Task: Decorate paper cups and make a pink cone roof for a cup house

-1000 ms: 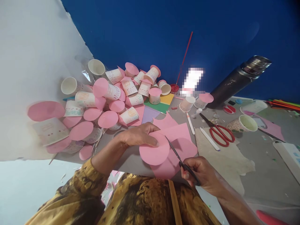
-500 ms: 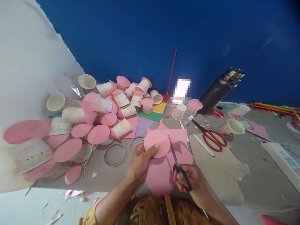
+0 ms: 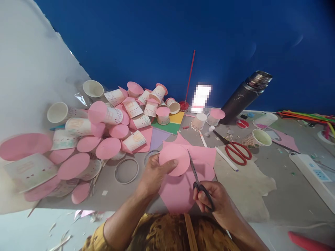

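My left hand [image 3: 155, 172] pinches a round pink paper disc [image 3: 175, 158], thumb on its face, holding it just above the table. My right hand [image 3: 213, 202] grips small black-handled scissors [image 3: 196, 179] whose blades point up and away, right beside the disc's right edge. Beneath both lies a larger pink paper sheet [image 3: 180, 190] with curved cut-outs. Left of my hands a heap of paper cups [image 3: 112, 116] capped with pink discs is piled against the wall.
Two wire rings [image 3: 127, 170] lie by my left wrist. Red-handled scissors [image 3: 235, 150], a white stick, an open patterned cup [image 3: 258, 137], a dark steel flask [image 3: 244, 96], a white power strip [image 3: 312, 172] and coloured sticks sit to the right. Green, yellow and purple paper lies behind.
My left hand lifted the pink disc off the sheet and turned it upright; the right hand with the scissors came up beside it. In the last half second little moved.
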Tool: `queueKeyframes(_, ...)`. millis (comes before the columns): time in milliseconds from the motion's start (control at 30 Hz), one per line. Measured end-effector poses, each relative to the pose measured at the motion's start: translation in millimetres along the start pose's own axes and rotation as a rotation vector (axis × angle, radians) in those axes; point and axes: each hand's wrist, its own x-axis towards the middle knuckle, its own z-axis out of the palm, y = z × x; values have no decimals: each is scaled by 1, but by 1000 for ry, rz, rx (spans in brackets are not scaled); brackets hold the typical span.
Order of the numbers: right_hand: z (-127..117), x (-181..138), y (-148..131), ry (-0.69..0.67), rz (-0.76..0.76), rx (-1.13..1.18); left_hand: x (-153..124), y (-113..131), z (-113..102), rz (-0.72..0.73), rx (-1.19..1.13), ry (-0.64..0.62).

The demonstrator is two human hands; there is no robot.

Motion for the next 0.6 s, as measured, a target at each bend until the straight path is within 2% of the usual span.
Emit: queueKeyframes(600,3,-1,-7,-22,28,6,4,0,-13,-5,20,-38)
